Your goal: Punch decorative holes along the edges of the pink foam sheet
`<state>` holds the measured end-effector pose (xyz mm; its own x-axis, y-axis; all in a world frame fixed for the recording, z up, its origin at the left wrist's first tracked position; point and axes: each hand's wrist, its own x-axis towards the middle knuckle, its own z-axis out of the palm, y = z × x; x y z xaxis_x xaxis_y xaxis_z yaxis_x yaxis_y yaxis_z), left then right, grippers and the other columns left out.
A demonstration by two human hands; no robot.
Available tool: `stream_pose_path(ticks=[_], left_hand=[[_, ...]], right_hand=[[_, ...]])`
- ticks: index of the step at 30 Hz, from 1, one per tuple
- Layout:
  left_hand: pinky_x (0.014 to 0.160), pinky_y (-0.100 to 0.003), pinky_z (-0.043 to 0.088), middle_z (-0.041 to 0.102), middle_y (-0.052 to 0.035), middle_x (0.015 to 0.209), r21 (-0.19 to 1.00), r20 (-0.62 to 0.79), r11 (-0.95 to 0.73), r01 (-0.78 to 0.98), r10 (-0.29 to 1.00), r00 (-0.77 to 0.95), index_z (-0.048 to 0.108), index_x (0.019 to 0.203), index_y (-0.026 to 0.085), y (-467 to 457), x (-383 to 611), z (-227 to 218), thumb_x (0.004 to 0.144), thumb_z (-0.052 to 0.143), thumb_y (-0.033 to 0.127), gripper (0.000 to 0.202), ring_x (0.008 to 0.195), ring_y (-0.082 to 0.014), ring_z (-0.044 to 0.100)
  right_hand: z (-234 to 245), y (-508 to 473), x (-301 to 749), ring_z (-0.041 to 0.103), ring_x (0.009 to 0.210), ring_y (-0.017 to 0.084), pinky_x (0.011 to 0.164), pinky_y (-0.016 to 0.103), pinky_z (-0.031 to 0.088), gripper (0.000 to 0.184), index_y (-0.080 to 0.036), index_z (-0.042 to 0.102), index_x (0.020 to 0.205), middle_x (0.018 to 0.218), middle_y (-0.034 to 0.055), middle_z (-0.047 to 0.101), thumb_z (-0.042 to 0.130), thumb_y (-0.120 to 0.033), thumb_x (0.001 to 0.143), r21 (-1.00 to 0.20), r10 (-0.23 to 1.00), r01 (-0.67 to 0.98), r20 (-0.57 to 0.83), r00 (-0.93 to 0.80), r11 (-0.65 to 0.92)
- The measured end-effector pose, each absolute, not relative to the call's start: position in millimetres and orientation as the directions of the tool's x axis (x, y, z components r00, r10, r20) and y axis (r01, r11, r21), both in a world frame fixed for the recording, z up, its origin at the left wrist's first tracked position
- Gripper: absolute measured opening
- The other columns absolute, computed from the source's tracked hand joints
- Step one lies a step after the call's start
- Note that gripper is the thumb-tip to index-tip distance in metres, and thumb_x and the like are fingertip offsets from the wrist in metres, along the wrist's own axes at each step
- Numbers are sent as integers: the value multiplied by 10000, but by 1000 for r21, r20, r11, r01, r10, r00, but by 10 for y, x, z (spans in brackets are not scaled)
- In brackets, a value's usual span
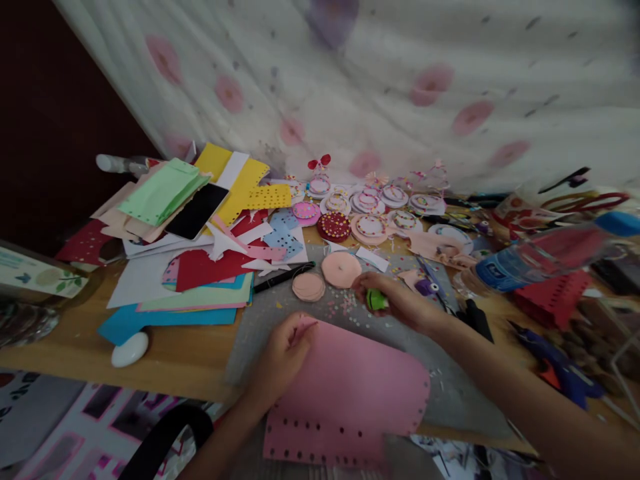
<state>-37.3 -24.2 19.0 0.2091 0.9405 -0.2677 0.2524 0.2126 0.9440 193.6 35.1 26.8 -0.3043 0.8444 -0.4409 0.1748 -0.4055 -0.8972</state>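
A large pink paper sheet [350, 383] with punched holes along its edges lies on a grey mat [453, 393] in front of me. My left hand [283, 353] pinches the sheet's upper left corner, fingers closed on it. My right hand [393, 300] rests on the mat just beyond the sheet, closed around a small green hole punch [376, 300]. Two round peach paper discs [341, 269] lie just past that hand, with tiny confetti dots scattered around.
A pile of coloured paper [190, 273] with a black phone [197, 211] on top fills the left side. Several decorated paper discs [370, 203] sit at the back. A black pen [283, 277], a plastic bottle [545, 257], a blue glue gun [555, 363] and scissors [585, 200] lie around.
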Motion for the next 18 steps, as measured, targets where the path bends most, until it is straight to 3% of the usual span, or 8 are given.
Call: stream_pose_path(ticks=[5,10,14,18], left_hand=[[588,-226,397,609,0,749,914,-404,370,169,870,281,585,839,158,-272,-370,196,804,600,349,195,682,-155,549],[552,-208,350,540,20,647,928,-288,217,302,934,214,583,714,163,-325,-364,253,850,562,360,240,634,-135,489],[563,-210,371,581,15,659,918,-222,135,373,954,201,636,747,167,-370,-328,347,853,559,342,219,642,-141,513],[586,-210,411,636,7,691,915,-186,87,394,957,223,667,796,174,-396,-293,371,872,549,319,202,666,-148,563]], right_hand=[[404,268,1952,490,658,108,581,233,403,314,-213,485,942,759,-38,490,649,-314,694,-919,841,116,-392,-374,-377],[603,119,1873,524,810,137,696,264,456,428,-227,493,1076,913,-2,519,712,-276,712,-979,873,152,-193,-448,-138],[757,7,1803,565,859,153,758,282,485,359,-227,538,1116,923,13,564,662,-246,780,-955,827,291,-212,-520,-62],[816,-29,1765,582,835,159,752,295,494,307,-217,574,1112,939,34,614,649,-223,814,-896,814,420,-137,-565,141]])
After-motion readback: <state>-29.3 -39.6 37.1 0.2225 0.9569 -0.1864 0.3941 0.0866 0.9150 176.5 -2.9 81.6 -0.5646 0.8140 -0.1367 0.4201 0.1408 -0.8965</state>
